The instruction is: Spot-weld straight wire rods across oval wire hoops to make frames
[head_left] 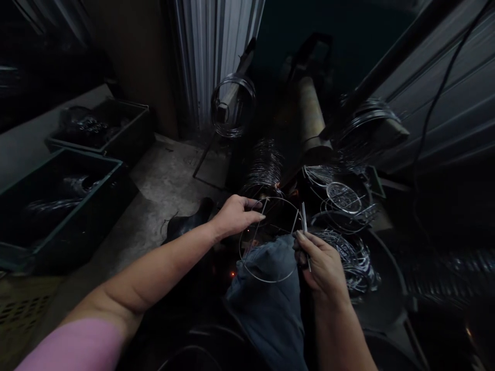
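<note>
Two hands work a wire ring; no writing is legible.
The left hand (235, 215) pinches the ring (268, 239) at its top edge over the knee (270, 273); the right hand (323, 265) fingers grip a thin rod (305, 234) beside its right edge.

The room is dark, with only a little light. The floor (166, 180) is grey and bare, with some marks on it. A wall of ridged metal (216, 46) stands at the back, and it looks pale. Another ridged wall (452, 103) runs along the right side, much darker. Two dark green bins (112, 175) sit on the floor at the left, one behind the other. A thin black cable (429, 118) hangs down the right wall.
</note>
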Tool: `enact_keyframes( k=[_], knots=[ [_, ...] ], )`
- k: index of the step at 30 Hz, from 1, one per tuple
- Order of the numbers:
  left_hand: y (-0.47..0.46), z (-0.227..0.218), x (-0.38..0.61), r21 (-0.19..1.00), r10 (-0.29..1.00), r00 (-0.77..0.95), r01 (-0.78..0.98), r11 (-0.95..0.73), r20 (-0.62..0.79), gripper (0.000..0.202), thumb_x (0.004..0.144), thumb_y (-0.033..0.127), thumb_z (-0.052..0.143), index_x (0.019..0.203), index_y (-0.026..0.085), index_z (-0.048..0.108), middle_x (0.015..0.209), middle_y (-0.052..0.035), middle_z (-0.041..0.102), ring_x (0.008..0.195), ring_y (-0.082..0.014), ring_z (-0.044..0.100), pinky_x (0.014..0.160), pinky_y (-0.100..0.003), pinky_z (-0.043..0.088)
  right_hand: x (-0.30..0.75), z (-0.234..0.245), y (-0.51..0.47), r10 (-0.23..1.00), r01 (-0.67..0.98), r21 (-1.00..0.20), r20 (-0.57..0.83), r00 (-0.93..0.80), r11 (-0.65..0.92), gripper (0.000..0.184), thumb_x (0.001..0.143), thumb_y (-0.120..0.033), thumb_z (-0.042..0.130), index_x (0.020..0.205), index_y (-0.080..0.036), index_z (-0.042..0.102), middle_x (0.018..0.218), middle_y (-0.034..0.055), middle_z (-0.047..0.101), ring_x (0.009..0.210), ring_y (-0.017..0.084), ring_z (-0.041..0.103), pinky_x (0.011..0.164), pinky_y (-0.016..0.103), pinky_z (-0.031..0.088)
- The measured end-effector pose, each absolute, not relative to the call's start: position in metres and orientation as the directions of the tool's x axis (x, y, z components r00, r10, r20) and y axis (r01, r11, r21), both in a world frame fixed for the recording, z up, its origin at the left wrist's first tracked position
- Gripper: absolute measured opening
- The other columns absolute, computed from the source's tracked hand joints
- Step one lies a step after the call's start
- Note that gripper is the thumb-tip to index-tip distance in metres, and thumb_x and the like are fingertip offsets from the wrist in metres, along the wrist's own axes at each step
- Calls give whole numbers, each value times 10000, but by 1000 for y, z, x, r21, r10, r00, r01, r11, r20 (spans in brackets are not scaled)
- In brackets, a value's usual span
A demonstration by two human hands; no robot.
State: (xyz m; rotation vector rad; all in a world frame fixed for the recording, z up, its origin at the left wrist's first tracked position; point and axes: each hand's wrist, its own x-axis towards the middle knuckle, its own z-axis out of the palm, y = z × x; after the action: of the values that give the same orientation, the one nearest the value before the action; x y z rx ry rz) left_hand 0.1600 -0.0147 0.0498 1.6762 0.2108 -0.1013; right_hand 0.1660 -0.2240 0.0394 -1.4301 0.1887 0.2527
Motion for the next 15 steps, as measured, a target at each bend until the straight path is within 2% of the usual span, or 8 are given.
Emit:
enact_keyframes(
  k=[7, 15],
  knots=[
    [-19, 61, 183, 981, 52, 987, 157, -116, -152, 371, 611, 269, 682, 956, 132, 678, 793, -50, 672, 747, -164, 600, 693, -259, 465, 181, 47, -226, 72, -282, -937, -273, 959, 203, 316, 520, -328, 813, 682, -121, 637, 532, -4, 532, 352, 38, 366, 317, 156, 239],
    [-22, 61, 195, 984, 83, 988, 136, -116, -127, 319, 585, 239, 691, 879, 116, 693, 713, -40, 652, 656, -144, 577, 614, -244, 452, 190, 46, -226, 45, -265, -938, -262, 964, 225, 321, 501, -298, 824, 686, -110, 641, 528, 0, 541, 349, 37, 374, 324, 155, 257]
  ],
)
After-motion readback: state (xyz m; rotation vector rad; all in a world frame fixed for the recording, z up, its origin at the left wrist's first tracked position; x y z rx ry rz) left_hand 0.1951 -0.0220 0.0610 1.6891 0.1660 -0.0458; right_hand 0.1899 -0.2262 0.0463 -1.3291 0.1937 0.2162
